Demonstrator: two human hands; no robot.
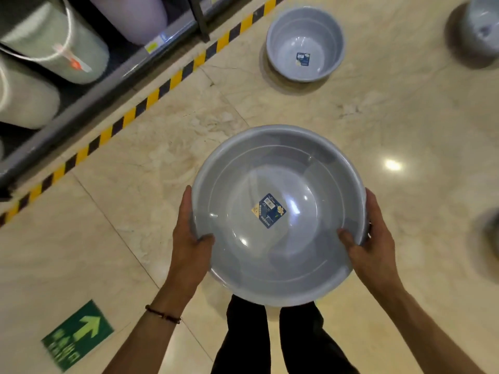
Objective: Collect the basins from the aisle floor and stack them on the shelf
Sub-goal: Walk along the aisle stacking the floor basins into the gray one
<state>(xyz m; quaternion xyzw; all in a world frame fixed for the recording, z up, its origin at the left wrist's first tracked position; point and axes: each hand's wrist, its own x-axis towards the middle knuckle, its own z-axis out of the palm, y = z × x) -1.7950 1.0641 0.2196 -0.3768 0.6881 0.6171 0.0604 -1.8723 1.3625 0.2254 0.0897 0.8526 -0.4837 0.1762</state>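
Observation:
A large grey basin (278,184) with a blue label inside is held up in front of me, above the floor. My left hand (189,236) grips its left rim, thumb inside the bowl. My right hand (371,238) grips the right rim the same way. A second grey basin (305,41) stands upright on the marble floor farther ahead. A third basin (483,25) shows at the top right edge, partly cut off. The shelf (113,76) runs along the upper left.
The shelf holds pale green and lilac buckets (54,41) lying on their sides. A yellow-and-black hazard stripe (151,98) marks the floor along the shelf base. A green arrow sign (77,334) is stuck to the floor at lower left. A dark object (491,230) sits at the right edge.

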